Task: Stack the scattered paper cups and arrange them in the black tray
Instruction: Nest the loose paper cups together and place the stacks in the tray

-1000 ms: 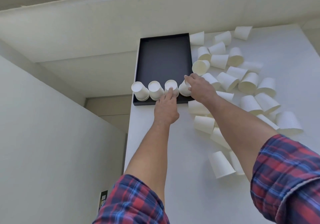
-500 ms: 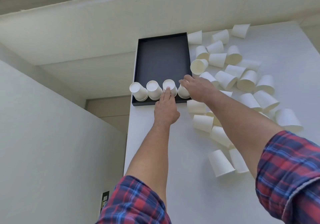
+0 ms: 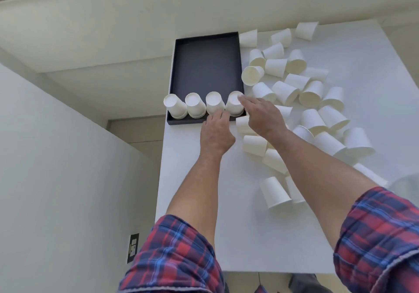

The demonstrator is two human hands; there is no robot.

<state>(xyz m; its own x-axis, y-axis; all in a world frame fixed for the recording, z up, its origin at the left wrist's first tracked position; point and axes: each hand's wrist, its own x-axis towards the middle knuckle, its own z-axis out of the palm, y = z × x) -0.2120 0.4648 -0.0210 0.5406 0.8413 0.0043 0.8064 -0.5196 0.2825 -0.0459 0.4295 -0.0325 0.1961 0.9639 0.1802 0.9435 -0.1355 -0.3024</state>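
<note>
Black tray (image 3: 205,65) sits at the far-left edge of the white tabletop (image 3: 190,179), long axis pointing away from the person. Four upside-down cup stacks line the tray's near end, side by side and touching: first stack (image 3: 175,106) at the left wall, second stack (image 3: 195,105), third stack (image 3: 214,103), fourth stack (image 3: 234,104) at the right wall. Rest of tray floor is bare.

Left hand (image 3: 216,134) lies flat at the tray's near rim, fingers extended and loosely together, fingertips touching the base of the third stack; holding nothing. Right hand (image 3: 263,114) reaches in from the right, fingers spread and relaxed, fingertips at the top of the fourth stack; blurred, so contact is unclear, no grasp visible.

Loose cups (image 3: 294,93) lie scattered on the tabletop right of the tray, mostly on their sides, some overlapping; a few more loose cups (image 3: 275,191) sit nearer, under the right forearm. Both plaid sleeves (image 3: 376,236) are rolled up.
</note>
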